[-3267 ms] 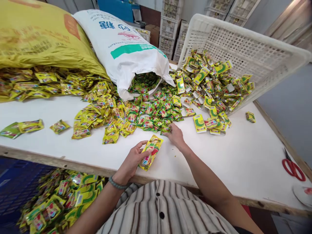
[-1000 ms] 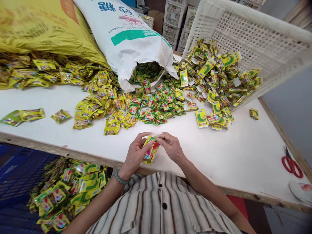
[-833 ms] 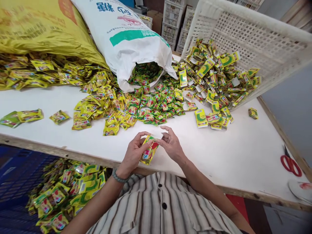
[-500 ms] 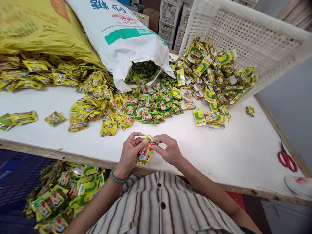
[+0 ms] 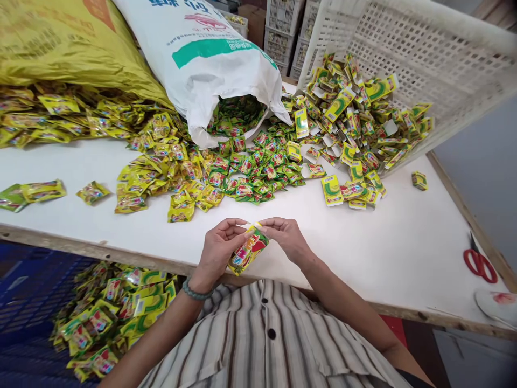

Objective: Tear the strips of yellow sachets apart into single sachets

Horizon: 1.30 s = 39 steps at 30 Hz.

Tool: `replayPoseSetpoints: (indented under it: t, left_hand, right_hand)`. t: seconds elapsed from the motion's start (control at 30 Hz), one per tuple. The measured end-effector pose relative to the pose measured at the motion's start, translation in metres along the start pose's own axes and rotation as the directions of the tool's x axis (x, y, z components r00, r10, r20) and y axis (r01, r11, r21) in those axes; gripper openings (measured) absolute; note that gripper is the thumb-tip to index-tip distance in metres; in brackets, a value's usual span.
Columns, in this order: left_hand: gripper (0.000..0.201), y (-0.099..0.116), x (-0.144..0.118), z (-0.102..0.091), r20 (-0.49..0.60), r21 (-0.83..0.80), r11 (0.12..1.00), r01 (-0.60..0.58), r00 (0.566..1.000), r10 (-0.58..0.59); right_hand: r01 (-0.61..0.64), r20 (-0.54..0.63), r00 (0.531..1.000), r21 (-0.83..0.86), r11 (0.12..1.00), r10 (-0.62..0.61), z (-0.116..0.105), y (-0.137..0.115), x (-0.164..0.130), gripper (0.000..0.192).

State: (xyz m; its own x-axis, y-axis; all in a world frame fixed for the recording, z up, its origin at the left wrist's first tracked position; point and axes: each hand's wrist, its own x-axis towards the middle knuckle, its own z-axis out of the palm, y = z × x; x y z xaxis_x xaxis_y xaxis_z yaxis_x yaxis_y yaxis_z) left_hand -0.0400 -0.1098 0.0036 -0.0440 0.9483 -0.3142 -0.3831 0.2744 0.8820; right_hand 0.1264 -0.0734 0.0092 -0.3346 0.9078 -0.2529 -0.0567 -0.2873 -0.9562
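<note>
Many small shiny yellow sachets (image 5: 44, 118) lie along the lower edge of a large yellow plastic bag (image 5: 52, 43) at the far left. Lower down, a blue plastic mesh crate (image 5: 20, 302) is seen, with a heap of flat yellow-and-green packets (image 5: 149, 304); whether all of them are inside it, I cannot tell. On the white tabletop (image 5: 383, 242), a green packet (image 5: 12, 198) touches a yellow one, and a lone yellow sachet (image 5: 92, 192) lies near. Next, the yellow sachets spread to the middle, where they meet small green sachets (image 5: 258, 178), which spill from the open mouth of a white sack (image 5: 226, 75) with a green band.

In front of this heap, near the table edge, the left hand (image 5: 216, 245) is closed on a flat yellow packet (image 5: 245, 256) printed with red and green. The right hand (image 5: 288, 240) pinches its upper end, so both hands meet on it, above the tabletop.

Further right, yellow-and-green cardboard boxes (image 5: 335, 105) lie in a tilted white plastic basket (image 5: 444, 64) and out before it. One box (image 5: 419, 180) lies apart. At the right end are red-handled scissors (image 5: 480, 267).
</note>
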Motion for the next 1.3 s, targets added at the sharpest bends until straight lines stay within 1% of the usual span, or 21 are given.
replayPoseSetpoints:
  t: [0.07,0.17,0.27,0.33,0.37,0.43,0.53,0.6,0.73,0.83,0.9,0.93,1.0,1.03,1.1,1.17,1.3]
  left_hand:
    - [0.048,0.0,0.0,0.0,0.008,-0.003,1.0,-0.004,1.0,0.004]
    - [0.047,0.0,-0.001,0.0,-0.001,0.003,0.999,-0.033,0.999,0.033]
    - [0.046,-0.001,-0.002,0.001,-0.004,0.013,0.998,-0.056,0.998,0.056]
    - [0.046,-0.002,-0.002,0.002,-0.005,0.019,0.998,-0.064,0.998,0.064]
    - [0.045,-0.003,-0.002,0.002,-0.009,0.021,0.997,-0.069,0.998,0.07]
    - [0.044,-0.004,-0.001,0.003,-0.029,0.023,0.996,-0.086,0.996,0.087]
    - [0.044,-0.005,0.001,0.004,-0.051,0.052,0.993,-0.11,0.992,0.113]
    - [0.044,-0.005,0.002,0.005,-0.063,0.075,0.989,-0.126,0.989,0.131]
    - [0.043,-0.006,0.0,0.008,-0.113,0.085,0.985,-0.15,0.981,0.16]
    - [0.043,-0.005,-0.002,0.01,-0.135,0.07,0.987,-0.144,0.979,0.152]
    - [0.044,-0.002,-0.001,0.008,-0.122,0.038,0.993,-0.115,0.985,0.119]
    - [0.044,-0.001,-0.001,0.006,-0.098,0.024,0.996,-0.09,0.991,0.092]
    - [0.043,0.002,0.0,0.001,-0.026,0.023,0.999,-0.049,0.998,0.049]
    - [0.041,0.003,0.001,-0.001,0.012,0.039,0.998,-0.044,0.999,0.044]
    - [0.037,0.004,0.002,-0.004,0.06,0.084,0.994,-0.072,0.996,0.067]
    - [0.034,0.004,0.002,-0.004,0.074,0.123,0.986,-0.109,0.992,0.1]
    - [0.032,0.004,0.0,0.0,0.066,0.147,0.981,-0.125,0.991,0.117]
  right_hand:
    - [-0.008,0.015,1.0,0.007,1.0,0.007,-0.003,0.0,0.001,0.03]
    - [0.017,0.065,0.998,-0.072,0.997,-0.012,-0.007,-0.006,-0.001,0.031]
    - [0.09,0.169,0.984,-0.186,0.978,-0.058,-0.012,-0.015,-0.004,0.029]
    - [0.147,0.216,0.972,-0.257,0.955,-0.092,-0.016,-0.02,-0.007,0.027]
    - [0.158,0.213,0.972,-0.284,0.946,-0.099,-0.017,-0.021,-0.008,0.025]
    - [0.12,0.153,0.985,-0.313,0.942,-0.075,-0.02,-0.02,-0.01,0.024]
    - [-0.006,0.029,0.999,-0.278,0.96,0.015,-0.021,-0.015,-0.011,0.024]
    - [-0.035,-0.016,0.999,-0.237,0.971,0.033,-0.019,-0.011,-0.011,0.023]
    - [0.026,-0.078,0.996,-0.217,0.976,-0.044,-0.009,-0.004,-0.015,0.019]
    - [0.082,-0.121,0.987,-0.191,0.978,-0.106,-0.003,-0.001,-0.019,0.018]
    - [0.09,-0.107,0.989,-0.148,0.985,-0.106,-0.006,-0.002,-0.02,0.018]
    - [0.073,-0.071,0.994,-0.117,0.99,-0.081,-0.008,-0.004,-0.02,0.019]
    - [-0.009,0.043,0.999,-0.06,0.998,0.011,-0.015,-0.008,-0.02,0.024]
    - [-0.061,0.097,0.993,-0.041,0.997,0.065,-0.018,-0.011,-0.02,0.026]
    - [-0.144,0.149,0.978,-0.022,0.989,0.145,-0.023,-0.014,-0.019,0.028]
    - [-0.168,0.127,0.978,-0.018,0.986,0.169,-0.024,-0.014,-0.018,0.027]
    - [-0.154,0.047,0.987,-0.007,0.988,0.155,-0.021,-0.007,-0.019,0.023]
